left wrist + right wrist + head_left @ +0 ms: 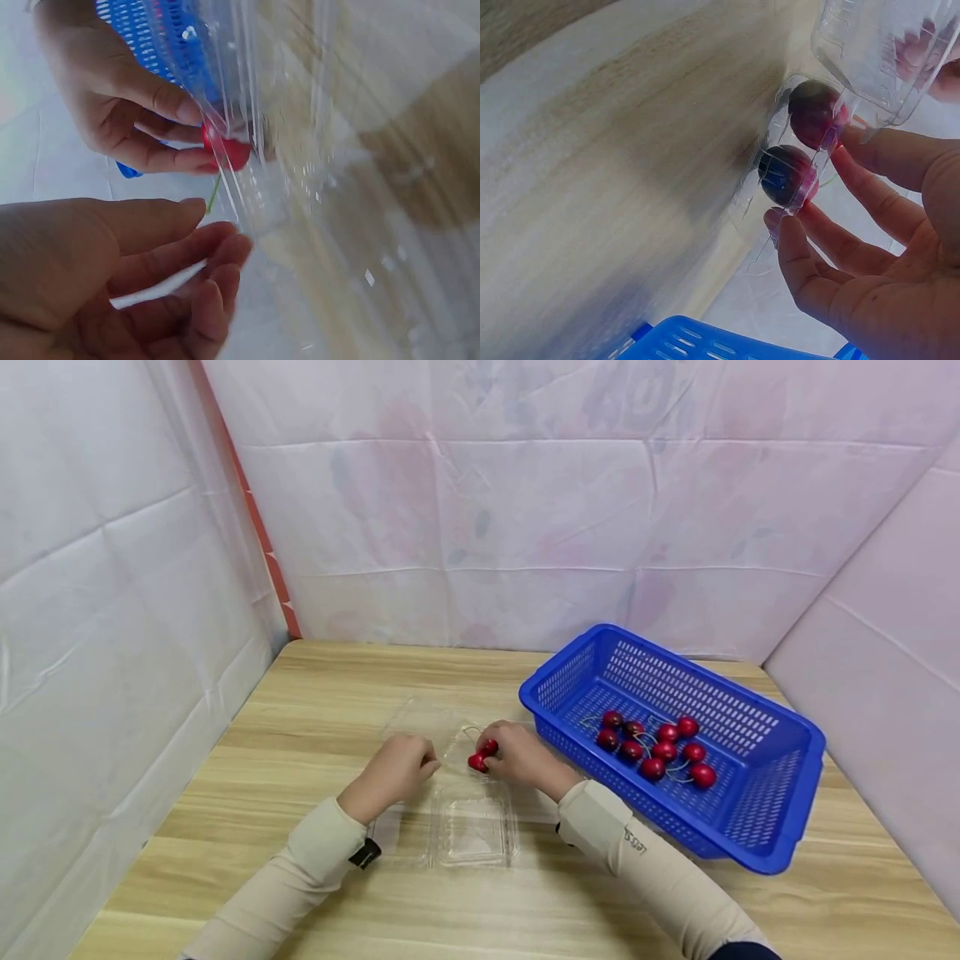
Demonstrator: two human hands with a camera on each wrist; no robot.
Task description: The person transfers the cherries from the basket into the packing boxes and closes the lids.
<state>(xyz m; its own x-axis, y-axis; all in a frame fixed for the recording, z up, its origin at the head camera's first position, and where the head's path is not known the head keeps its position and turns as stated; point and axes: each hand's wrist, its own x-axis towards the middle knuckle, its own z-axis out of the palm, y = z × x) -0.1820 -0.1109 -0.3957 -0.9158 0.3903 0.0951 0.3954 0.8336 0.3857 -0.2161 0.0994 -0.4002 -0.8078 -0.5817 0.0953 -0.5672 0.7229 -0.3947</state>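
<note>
My right hand point(517, 758) has its fingers around two red cherries point(477, 762) at a clear plastic box point(453, 752). In the right wrist view, the dark red cherries point(787, 176) lie side by side against the clear plastic, with thumb and fingertips on them. The left wrist view shows one cherry point(229, 150) behind the clear wall, its green stem point(214, 195) pointing toward my left hand point(150, 270). That hand's fingers are loosely bent beside the box, thumb and forefinger apart, with nothing visible between them.
A blue perforated basket point(810, 760) stands on the right, holding several stemmed cherries point(664, 750). Nearer the front, a clear tray section point(474, 831) lies on the wooden table point(247, 810). White cloth walls point(525, 527) enclose the table's back and sides.
</note>
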